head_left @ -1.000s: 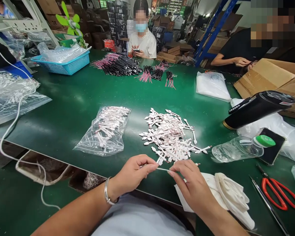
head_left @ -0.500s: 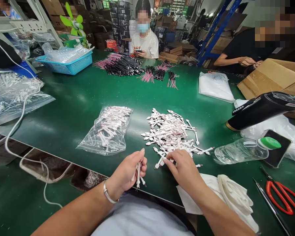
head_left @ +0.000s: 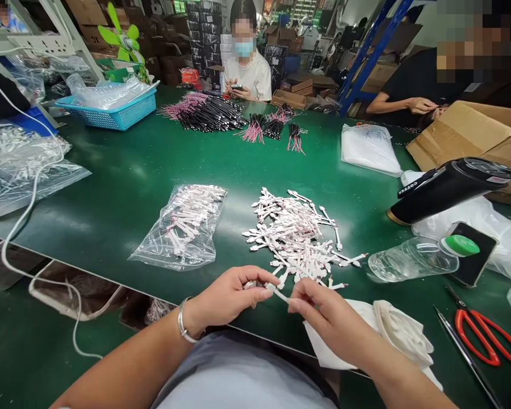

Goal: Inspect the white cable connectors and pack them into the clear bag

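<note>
Between my two hands stretches a short white connector cable [head_left: 280, 293]. My left hand [head_left: 234, 294] is closed, its thumb and forefinger pinching the cable's left end; more white pieces show partly inside its curled fingers. The cable's right end sits in the pinched fingertips of my right hand [head_left: 319, 309]. Just beyond my hands lies a loose pile of similar white connector cables [head_left: 296, 224], some with reddish wire ends. To the left of the pile, a clear plastic bag [head_left: 191, 221] holds several more of them.
At right are a water bottle [head_left: 415, 260], a black tumbler [head_left: 447, 190], red-handled scissors [head_left: 485, 332], tweezers [head_left: 464, 352] and a white cloth [head_left: 402, 329]. Black-and-pink wire bundles [head_left: 208, 111] and a blue basket [head_left: 123, 116] stand farther back. Two people sit around the green table [head_left: 123, 170].
My right hand has left the pile's edge and come back to my left hand. A white cable is now held between them. My left hand has turned, its fingers pointing right.
</note>
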`<state>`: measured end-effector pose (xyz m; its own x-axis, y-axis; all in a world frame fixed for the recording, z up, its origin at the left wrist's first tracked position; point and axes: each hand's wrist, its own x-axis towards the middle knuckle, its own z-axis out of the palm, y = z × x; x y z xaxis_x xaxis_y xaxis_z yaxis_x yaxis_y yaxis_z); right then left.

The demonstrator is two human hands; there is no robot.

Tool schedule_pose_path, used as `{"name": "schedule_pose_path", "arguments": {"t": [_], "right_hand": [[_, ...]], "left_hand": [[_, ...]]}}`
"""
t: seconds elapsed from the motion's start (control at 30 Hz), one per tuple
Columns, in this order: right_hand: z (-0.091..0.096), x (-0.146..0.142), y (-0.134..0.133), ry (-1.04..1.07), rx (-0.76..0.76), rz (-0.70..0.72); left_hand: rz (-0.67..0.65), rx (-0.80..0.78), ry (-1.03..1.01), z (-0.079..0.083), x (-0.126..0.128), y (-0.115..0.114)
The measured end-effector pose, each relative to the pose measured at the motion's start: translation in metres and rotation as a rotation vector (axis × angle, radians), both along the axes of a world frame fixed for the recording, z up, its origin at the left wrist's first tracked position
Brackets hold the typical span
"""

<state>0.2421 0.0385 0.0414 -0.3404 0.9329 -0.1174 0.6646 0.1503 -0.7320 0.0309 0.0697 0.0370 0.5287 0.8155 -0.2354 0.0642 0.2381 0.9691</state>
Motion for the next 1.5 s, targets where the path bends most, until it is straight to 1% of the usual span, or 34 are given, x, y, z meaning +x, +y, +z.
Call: {"name": "schedule_pose_path", "arguments": {"t": [0.07,0.1,0.17,0.2,0.33,0.43,0.5,0.57,0.63,0.67,0.7,0.77,0.83,0.9,0.93,1.0,1.1,1.2,1.27,1.33,1.4,1.47,1.5], "right_hand": [[0.006,0.0,-0.006,0.17,-0.153,-0.046],[0.007,0.0,-0.009,0.262,-0.191,-0.093],[0.007,-0.002,-0.012,0.407,-0.211,-0.189],[0.006,-0.004,-0.013,0.442,-0.216,-0.217],[-0.002,-0.013,-0.017,0.415,-0.212,-0.202],[-0.01,-0.025,-0.021,0.412,-0.193,-0.209],[-0.015,-0.033,-0.023,0.407,-0.194,-0.173],[-0.018,-0.036,-0.022,0.346,-0.131,-0.059],[-0.019,-0.034,-0.013,0.193,0.045,0.06],[-0.02,-0.032,-0.006,0.071,0.156,0.101],[-0.021,-0.029,0.003,-0.063,0.26,0.123],[-0.023,-0.025,0.022,-0.309,0.39,0.141],[-0.026,-0.026,0.039,-0.39,0.428,0.181],[-0.029,-0.03,0.05,-0.389,0.456,0.235],[-0.03,-0.033,0.052,-0.392,0.479,0.256],[-0.03,-0.04,0.05,-0.398,0.54,0.274],[-0.026,-0.044,0.038,-0.378,0.658,0.291],[-0.018,-0.039,0.023,-0.306,0.851,0.302],[-0.013,-0.031,0.014,-0.233,0.905,0.253],[-0.009,-0.022,0.008,-0.149,0.861,0.174],[-0.007,-0.016,0.003,-0.06,0.779,0.096],[-0.006,-0.015,-0.001,0.029,0.639,0.005],[-0.005,-0.016,-0.002,0.078,0.52,-0.048]], "left_hand": [[-0.039,0.025,0.015,0.003,0.002,0.0],[-0.031,0.021,0.018,0.004,0.004,0.0],[0.002,-0.009,0.004,0.004,0.006,-0.002],[0.016,-0.026,-0.008,0.004,0.008,-0.003],[0.1,-0.11,-0.049,-0.002,0.013,-0.01],[0.215,-0.15,-0.074,-0.009,0.015,-0.014],[0.303,-0.16,-0.076,-0.013,0.015,-0.016],[0.383,-0.212,-0.108,-0.017,0.012,-0.015],[0.429,-0.301,-0.194,-0.017,0.007,-0.012],[0.441,-0.349,-0.248,-0.017,0.004,-0.011],[0.442,-0.397,-0.296,-0.016,0.0,-0.01],[0.421,-0.493,-0.363,-0.014,-0.006,-0.009],[0.403,-0.553,-0.372,-0.012,-0.011,-0.009],[0.378,-0.531,-0.304,-0.01,-0.016,-0.01],[0.37,-0.482,-0.247,-0.01,-0.018,-0.01],[0.365,-0.332,-0.107,-0.009,-0.02,-0.011],[0.332,-0.113,0.027,-0.007,-0.02,-0.012],[0.241,-0.021,0.06,-0.003,-0.016,-0.013],[0.213,0.02,0.061,0.001,-0.014,-0.014],[0.195,0.05,0.055,0.003,-0.013,-0.014],[0.164,0.04,0.045,0.004,-0.011,-0.014],[0.153,-0.02,0.012,0.003,-0.008,-0.013],[0.161,-0.072,-0.017,0.003,-0.006,-0.013]]}}
